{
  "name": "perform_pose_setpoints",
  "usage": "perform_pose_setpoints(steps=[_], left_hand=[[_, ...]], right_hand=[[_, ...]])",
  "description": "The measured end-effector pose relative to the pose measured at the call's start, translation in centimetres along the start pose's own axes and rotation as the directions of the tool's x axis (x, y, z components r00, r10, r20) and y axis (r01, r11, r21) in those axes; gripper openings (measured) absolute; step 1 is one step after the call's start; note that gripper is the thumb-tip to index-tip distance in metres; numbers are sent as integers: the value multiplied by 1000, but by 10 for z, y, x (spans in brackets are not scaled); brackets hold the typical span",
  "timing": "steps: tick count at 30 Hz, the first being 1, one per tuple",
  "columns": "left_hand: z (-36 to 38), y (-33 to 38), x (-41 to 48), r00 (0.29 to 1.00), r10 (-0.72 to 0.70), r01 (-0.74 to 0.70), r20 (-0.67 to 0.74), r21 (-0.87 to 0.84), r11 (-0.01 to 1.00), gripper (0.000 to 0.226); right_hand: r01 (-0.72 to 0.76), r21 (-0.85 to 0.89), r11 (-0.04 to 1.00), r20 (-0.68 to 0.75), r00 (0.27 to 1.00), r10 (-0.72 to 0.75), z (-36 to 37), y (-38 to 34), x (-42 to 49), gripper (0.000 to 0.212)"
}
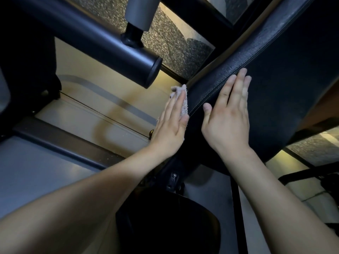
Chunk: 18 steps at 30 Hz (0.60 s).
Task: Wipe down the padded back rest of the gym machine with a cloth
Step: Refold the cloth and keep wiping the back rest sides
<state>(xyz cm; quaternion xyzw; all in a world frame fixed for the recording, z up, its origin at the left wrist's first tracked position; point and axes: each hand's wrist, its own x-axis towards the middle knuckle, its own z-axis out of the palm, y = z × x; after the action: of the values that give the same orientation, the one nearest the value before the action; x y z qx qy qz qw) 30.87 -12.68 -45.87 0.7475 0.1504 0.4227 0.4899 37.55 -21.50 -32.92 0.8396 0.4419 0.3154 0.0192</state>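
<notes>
- pressing a small, pale grey fluffy cloth against the left side edge of the dark padded vinyl back rest, the left hand lies flat with its fingers straight and together. the cloth sits between those fingers and the pad, with only a strip showing past the fingertips.
- the right hand lies flat on the front face of the back rest, just right of the stitched seam, fingers straight, holding nothing.
- the cloth is held by pressure alone, not pinched. if the press eases mid-stroke, it could slide out and drop toward the dark rounded seat at the near end.
- the cloth covers little and works only the narrow side, so the broad front face may get missed, and the bare right palm may smear it.
- the vinyl by the far seam looks scuffed and rough, and fibres might snag there.
- the black cylindrical roller pad hangs near on the far left, so a long stroke away could knock the left knuckles against it.
</notes>
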Motion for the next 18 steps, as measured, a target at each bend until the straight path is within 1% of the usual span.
perform_pose_setpoints(steps=[1, 3, 5, 8, 11, 14, 16, 17, 18], left_hand=[[0, 2, 5, 1000, -20, 20, 7, 9, 1000, 59], [-3, 8, 15, 1000, 3, -4, 27, 37, 999, 60], [-7, 10, 18, 995, 90, -94, 51, 94, 991, 59], [-4, -12, -4, 977, 197, -210, 82, 228, 951, 59], [2, -27, -25, 980, 180, -199, 90, 306, 931, 58], [-1, -26, -16, 976, 191, -214, 108, 274, 938, 54], [-1, -26, -13, 976, 203, -215, 73, 228, 950, 51], [2, -26, -17, 983, 182, -185, 34, 191, 964, 50], [7, -26, -23, 992, 126, -124, -8, 145, 982, 49]], right_hand=[[1, 1, 1000, -1, 1000, -1, 0, 0, 0, 78], [11, 7, 1000, -3, 1000, -11, 1, 1, -1, 78], [19, 8, 1000, -4, 1000, -19, 1, 1, -3, 76], [35, 4, 999, 12, 999, -35, 3, 2, -11, 75], [38, -4, 999, 10, 999, -38, 6, 0, -14, 74], [32, -7, 999, 0, 999, -32, 10, -1, -14, 73], [37, -16, 999, -1, 999, -37, 12, -2, -13, 73], [36, -18, 999, 0, 999, -36, 11, -2, -13, 73], [36, -18, 999, 1, 999, -36, 11, -2, -13, 73]])
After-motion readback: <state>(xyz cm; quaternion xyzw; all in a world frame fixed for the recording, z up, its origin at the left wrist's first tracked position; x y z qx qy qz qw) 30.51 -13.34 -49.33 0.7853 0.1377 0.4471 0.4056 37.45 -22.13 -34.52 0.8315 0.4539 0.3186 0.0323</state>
